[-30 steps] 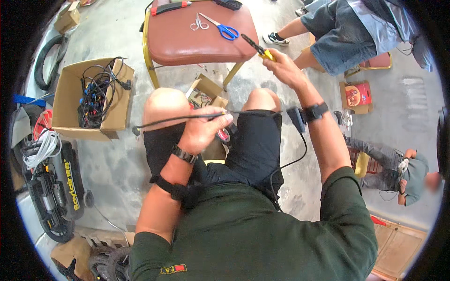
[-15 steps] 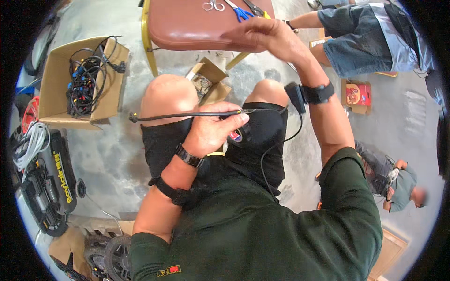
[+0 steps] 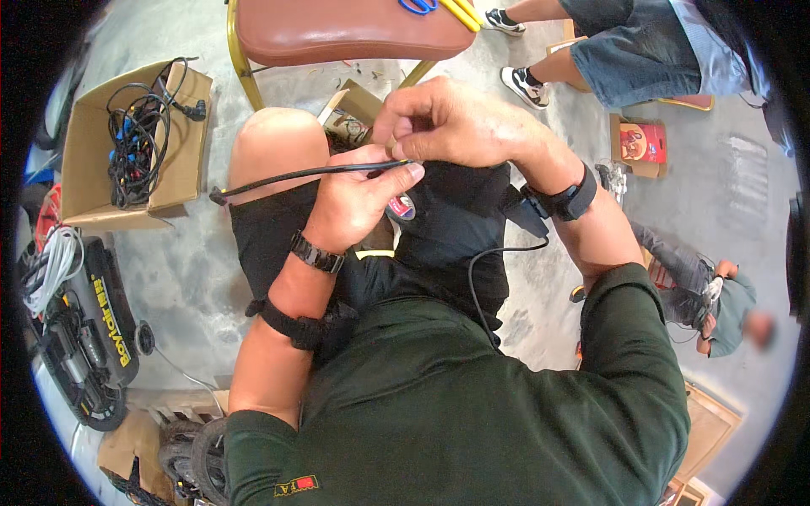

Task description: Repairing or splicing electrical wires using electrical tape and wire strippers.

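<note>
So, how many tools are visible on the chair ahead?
2: the blue tool at the picture's top edge, the yellow tool right of it. The chair is cut off; others may be hidden.

Slim black cable, gently bowed, left end free and lower, right end between fingers

Pretty bright overall, soft light, can't really tell where it's coming from. The grey concrete floor looks pale and washed out toward the top, and the brown chair seat has a mild sheen. Black shorts swallow most detail. The black cable reads fairly sharp, but the head of the person at right is a smudge. Fisheye bends things near the rim, with black corners and bluish fringing at left.
</note>
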Available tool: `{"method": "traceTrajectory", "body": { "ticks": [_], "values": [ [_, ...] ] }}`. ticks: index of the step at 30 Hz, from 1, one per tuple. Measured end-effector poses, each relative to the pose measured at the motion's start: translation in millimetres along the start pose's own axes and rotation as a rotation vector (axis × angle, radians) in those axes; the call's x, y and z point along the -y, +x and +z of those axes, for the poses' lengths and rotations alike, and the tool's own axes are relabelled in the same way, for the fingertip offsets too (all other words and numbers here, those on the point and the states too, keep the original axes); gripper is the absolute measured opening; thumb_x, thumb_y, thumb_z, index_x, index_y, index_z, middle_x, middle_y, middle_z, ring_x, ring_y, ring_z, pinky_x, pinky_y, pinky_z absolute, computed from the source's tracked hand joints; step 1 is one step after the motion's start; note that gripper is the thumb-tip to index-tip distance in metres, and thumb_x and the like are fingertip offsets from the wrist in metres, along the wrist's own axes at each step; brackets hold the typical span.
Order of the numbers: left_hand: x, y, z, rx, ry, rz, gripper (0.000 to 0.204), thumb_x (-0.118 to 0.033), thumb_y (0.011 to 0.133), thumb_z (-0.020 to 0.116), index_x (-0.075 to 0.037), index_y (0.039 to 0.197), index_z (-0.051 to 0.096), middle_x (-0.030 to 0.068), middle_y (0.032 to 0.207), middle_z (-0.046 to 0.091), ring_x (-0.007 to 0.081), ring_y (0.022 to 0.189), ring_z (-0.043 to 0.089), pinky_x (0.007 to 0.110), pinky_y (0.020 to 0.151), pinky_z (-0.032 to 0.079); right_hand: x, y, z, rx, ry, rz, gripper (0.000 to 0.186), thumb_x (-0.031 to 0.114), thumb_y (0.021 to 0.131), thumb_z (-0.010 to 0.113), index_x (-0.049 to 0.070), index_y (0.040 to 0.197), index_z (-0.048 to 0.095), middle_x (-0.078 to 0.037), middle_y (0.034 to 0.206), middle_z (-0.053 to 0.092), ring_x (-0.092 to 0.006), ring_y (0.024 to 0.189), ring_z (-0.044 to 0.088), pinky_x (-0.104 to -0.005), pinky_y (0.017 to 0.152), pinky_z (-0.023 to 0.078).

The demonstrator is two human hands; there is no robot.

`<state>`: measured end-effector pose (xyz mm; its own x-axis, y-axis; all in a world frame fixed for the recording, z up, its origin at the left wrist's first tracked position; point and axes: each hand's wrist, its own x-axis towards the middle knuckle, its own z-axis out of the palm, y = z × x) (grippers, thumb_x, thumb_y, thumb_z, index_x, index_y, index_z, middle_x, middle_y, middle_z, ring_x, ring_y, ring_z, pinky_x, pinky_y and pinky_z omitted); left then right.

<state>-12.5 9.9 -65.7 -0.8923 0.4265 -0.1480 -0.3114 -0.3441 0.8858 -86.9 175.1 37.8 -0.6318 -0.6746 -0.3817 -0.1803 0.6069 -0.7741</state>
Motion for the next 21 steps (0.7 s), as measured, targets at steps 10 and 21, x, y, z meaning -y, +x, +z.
{"method": "traceTrajectory", "body": {
  "ticks": [10, 21],
  "values": [
    [-4.9, -4.1, -4.7, 0.061, 0.151, -0.008, 0.017, -0.012, 0.091, 0.067, 0.002, 0.102, 0.069, 0.0052, 0.089, 0.071, 0.0109, 0.083, 0.063, 0.026, 0.075, 0.049, -28.7, -31.0, 9.5, -0.354, 0.271, 0.198, 0.022, 0.005, 0.085, 0.064, 0.005, 0.107, 0.068, -0.004, 0.091, 0.066, -0.011, 0.083, 0.058, -0.0292, 0.077, 0.049],
    [-7.3, -5.4, -4.1, 0.08, 0.2, 0.021, 0.017, -0.012, 0.091, 0.067, 0.002, 0.1, 0.07, 0.0037, 0.089, 0.07, 0.0094, 0.081, 0.062, 0.026, 0.073, 0.049, -19.9, -43.5, 17.7, -0.353, -0.412, -0.382, 0.036, -0.004, 0.078, 0.068, 0.008, 0.112, 0.067, -0.011, 0.099, 0.063, -0.0287, 0.092, 0.063, -0.0365, 0.078, 0.052]
  ]
}}
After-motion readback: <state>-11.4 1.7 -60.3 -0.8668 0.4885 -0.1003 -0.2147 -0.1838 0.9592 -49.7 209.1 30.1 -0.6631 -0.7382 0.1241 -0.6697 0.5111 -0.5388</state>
